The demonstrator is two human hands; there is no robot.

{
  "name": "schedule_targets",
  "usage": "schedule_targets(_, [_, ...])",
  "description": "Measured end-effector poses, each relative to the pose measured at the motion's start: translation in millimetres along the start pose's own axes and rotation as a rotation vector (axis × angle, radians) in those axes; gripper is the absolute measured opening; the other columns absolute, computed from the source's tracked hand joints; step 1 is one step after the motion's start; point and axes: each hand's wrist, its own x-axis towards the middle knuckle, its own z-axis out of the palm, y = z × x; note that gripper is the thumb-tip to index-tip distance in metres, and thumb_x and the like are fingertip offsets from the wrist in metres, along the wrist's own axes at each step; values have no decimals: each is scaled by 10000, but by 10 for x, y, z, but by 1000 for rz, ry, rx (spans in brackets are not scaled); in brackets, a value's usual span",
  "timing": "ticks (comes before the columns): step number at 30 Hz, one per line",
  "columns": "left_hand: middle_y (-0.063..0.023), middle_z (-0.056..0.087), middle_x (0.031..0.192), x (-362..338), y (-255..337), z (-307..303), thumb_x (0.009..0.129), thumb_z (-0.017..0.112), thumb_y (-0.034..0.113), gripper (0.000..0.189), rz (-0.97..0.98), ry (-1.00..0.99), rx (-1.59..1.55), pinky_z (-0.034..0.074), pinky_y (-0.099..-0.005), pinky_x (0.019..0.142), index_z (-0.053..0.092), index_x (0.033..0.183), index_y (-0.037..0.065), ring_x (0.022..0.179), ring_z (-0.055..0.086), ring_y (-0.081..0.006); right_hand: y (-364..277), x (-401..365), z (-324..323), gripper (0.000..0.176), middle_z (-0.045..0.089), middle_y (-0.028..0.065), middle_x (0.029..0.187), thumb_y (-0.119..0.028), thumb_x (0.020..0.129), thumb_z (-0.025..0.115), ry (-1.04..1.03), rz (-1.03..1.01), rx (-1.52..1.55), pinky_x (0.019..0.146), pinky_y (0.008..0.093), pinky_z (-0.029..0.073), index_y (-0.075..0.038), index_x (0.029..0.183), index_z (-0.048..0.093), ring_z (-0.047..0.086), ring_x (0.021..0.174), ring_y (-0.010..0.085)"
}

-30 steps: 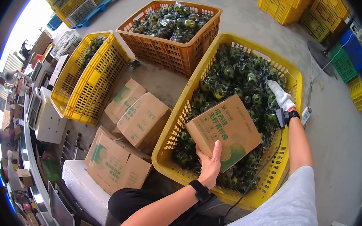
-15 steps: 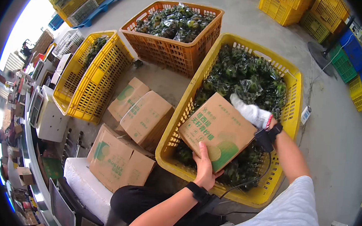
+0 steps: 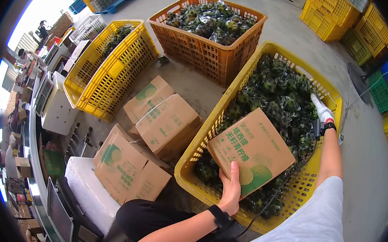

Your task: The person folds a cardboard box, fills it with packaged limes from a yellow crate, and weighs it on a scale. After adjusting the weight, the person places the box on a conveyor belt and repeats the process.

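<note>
My bare left hand (image 3: 231, 189) grips the lower edge of a cardboard box (image 3: 251, 147), thumb on its printed face and fingers behind. The brown box bears green lettering and a round green fruit drawing. It is tilted over a large yellow plastic crate (image 3: 182, 167) of dark green produce in clear plastic bags (image 3: 279, 88). In a white glove, my right hand (image 3: 322, 109) reaches over the bags by the crate's right wall. Its fingers look stretched out, with nothing visible in them; the fingertips are partly hard to make out.
An orange crate (image 3: 199, 49) of bagged produce stands ahead, and a tilted yellow crate (image 3: 116, 75) to its left. Several printed cartons (image 3: 130, 166) are on the floor, beside a white foam box (image 3: 88, 190). A cable runs from my right wrist across the crate.
My right hand has left the box's upper edge and moved right over the bags. My left hand alone keeps hold of the box. The view has shifted slightly.
</note>
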Motion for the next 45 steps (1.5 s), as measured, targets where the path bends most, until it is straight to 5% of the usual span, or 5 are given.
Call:
schedule_targets(8, [-54,305,1555,-131,107,55,896,435,828,928,-32,-60,-21,475,-566,942,37,1563,318,1353,450,-277,2088,1305,324,882,337,76,1639,-747,948,443,1321,85,-2206,1242,365,164,-78,1522,465,255,1521,188])
schedule_targets(14, [-58,342,1527,-93,64,68,890,473,817,966,-5,-32,-27,491,-541,898,4,1573,319,1307,483,-277,3821,2115,229,789,402,98,1600,-696,942,538,1506,124,-1707,1239,442,166,-109,1468,544,302,1505,258])
schedule_targets(18, [-168,371,1509,-238,181,63,927,561,708,1032,50,-40,-31,514,-450,878,-28,1609,206,1302,464,-319,3905,1878,-502,506,544,77,1483,-326,1055,555,1165,-138,-1872,1189,346,326,-27,1462,521,471,1387,183])
schedule_targets(31, [-27,384,1539,-1297,823,-682,746,577,896,998,-113,-626,-526,477,-547,1006,284,1549,380,1340,459,-275,6454,3214,509,863,546,128,1458,-677,1000,424,674,200,-2401,1073,348,429,-14,1549,371,547,1301,207])
schedule_targets(45, [-50,439,1545,-2591,1385,-4538,871,382,811,956,1305,194,-994,355,-434,1174,353,1540,129,1401,435,-259,10424,6574,-1447,566,713,146,1157,-442,872,634,-1078,934,-2982,900,357,538,-173,1369,618,691,1030,313])
